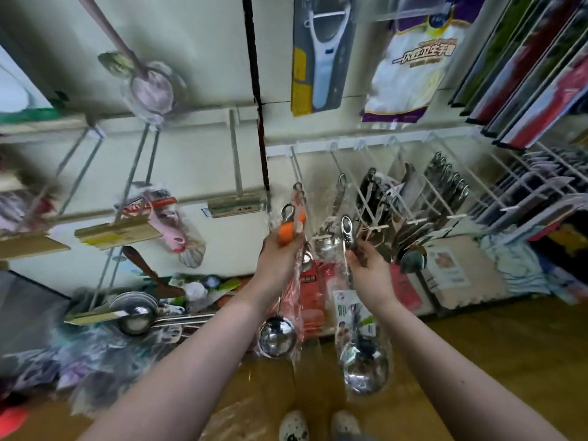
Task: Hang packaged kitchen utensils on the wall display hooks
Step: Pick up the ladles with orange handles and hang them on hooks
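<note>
cream wall (197, 33), display hooks (334, 151), wooden floor (477, 351)

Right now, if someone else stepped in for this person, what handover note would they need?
Left hand: gripping the orange-handled ladle in its plastic sleeve, loop end raised near the tip of a wall hook, not yet threaded on.
Right hand: holding a steel-handled ladle, also bagged, bowl hanging down.
Done: similar utensils already hang on the neighbouring hooks.
Left: slide both ladles onto hooks. More bagged stock seems to lie on the floor at left; blurred.
</note>
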The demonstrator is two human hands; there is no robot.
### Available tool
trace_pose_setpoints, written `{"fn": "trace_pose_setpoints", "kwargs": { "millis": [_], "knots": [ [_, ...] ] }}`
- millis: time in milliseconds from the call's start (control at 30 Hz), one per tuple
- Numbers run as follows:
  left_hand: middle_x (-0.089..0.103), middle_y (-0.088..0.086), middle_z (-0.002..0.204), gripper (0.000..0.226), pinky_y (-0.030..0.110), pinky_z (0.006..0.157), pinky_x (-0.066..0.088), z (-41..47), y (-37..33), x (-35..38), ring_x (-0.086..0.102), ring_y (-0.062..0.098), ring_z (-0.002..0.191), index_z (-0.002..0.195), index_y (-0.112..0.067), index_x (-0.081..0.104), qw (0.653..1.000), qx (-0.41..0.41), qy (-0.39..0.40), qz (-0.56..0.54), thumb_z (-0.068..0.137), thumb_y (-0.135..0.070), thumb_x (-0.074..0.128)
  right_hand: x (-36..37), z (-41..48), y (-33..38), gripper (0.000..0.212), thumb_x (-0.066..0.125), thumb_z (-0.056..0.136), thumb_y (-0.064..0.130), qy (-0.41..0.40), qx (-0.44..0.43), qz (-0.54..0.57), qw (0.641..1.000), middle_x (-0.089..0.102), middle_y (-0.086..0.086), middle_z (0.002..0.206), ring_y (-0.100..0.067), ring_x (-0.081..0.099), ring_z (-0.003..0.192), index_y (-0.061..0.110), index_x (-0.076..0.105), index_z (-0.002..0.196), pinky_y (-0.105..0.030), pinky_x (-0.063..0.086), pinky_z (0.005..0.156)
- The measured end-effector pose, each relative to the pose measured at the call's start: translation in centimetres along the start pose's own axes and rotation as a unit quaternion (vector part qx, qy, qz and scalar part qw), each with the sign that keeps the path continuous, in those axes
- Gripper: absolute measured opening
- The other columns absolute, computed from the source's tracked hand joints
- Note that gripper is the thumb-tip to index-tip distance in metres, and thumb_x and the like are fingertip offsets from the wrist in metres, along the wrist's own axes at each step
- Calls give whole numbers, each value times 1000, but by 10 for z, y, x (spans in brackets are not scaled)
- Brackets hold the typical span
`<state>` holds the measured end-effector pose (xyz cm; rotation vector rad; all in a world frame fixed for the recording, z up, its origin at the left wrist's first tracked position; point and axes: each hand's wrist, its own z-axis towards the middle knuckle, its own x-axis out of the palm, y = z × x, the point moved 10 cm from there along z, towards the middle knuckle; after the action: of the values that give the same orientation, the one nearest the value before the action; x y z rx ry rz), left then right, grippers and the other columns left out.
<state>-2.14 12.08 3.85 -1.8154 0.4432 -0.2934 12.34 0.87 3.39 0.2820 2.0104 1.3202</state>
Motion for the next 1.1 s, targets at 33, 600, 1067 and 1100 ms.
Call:
{"fn": "trace_pose_setpoints", "kwargs": {
  "millis": [33, 600, 1067, 1100],
  "knots": [
    [70, -6, 101, 24, 23, 76, 48, 3, 7, 0, 64, 11, 95, 116, -21, 62, 1000, -8, -5, 10, 94, -28, 58, 1, 3, -5, 41, 45, 100, 20, 3, 9, 2, 1000, 60, 9, 102, -29, 62, 103, 12, 41, 140, -38, 52, 86],
    [60, -4, 77, 16, 47, 91, 46, 31, 46, 12, 52, 18, 77, 105, -11, 59, 994, -79, -74, 12, 93, -21, 57, -16, 60, -71, 33, 44, 99, 21, -5, 63, -22, 998, 61, -1, 111, -17, 56, 99, 11, 51, 130, -33, 46, 88],
    [53, -16, 45, 20, 21, 54, 35, 35, 48, 23, 48, -5, 42, 77, -22, 56, 996, -67, -57, 20, 93, -10, 55, -11, 77, -78, 27, 45, 99, 18, 4, 32, -7, 999, 61, 1, 95, -15, 56, 86, 6, 56, 120, -29, 40, 76],
    [53, -16, 43, 20, 20, 53, 35, 35, 49, 23, 48, -6, 40, 76, -20, 56, 996, -68, -55, 21, 93, -10, 55, -10, 79, -79, 27, 45, 99, 17, 5, 33, 3, 999, 61, 0, 96, -16, 57, 87, 5, 56, 120, -28, 40, 76]
  ]
}}
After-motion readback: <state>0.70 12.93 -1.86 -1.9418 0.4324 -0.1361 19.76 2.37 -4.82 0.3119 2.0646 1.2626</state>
